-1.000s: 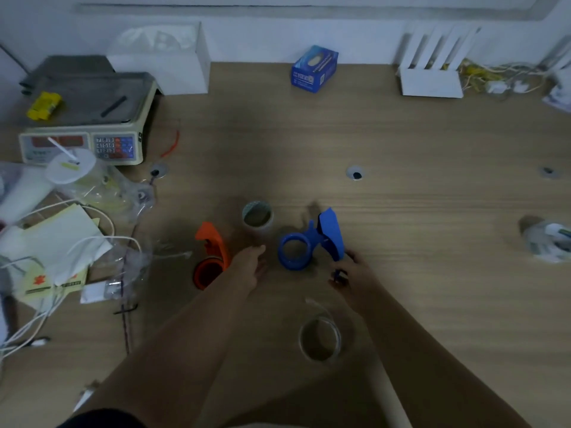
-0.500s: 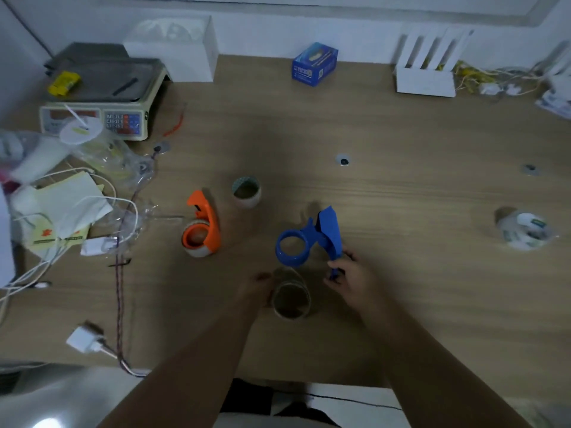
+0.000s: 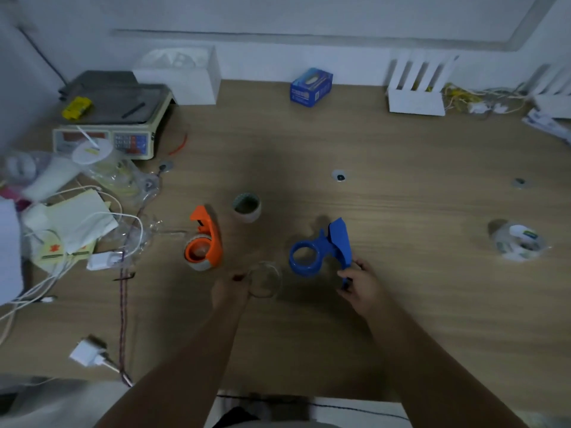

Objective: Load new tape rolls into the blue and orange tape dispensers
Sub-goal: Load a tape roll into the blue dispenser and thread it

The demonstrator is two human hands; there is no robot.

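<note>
1. Since a second ago: left hand [image 3: 230, 290] came off the orange dispenser [image 3: 204, 244] and now pinches the clear roll [image 3: 264, 280] by its left rim; roll is lifted and tilted, closer to the blue dispenser [image 3: 321, 250] than it lay before.
2. Right hand [image 3: 358, 281] closed round the blue dispenser's handle, holding it near the tabletop's [image 3: 401, 211] middle, hub ring empty and facing up.
3. Orange dispenser lies left of the roll, apart from both hands, with what looks like a pale roll on its hub; a spent core [image 3: 246, 207] stands just behind it.
4. Another clear roll [image 3: 519, 242] sits well off toward the right edge.
5. Risks: the roll is clear and held by a thin pinch, so it may slip or cock on the hub. Put on the wrong way round, the tape would feed sticky side away from the blade. Free end not visible; it may cling to the fingers.
</note>
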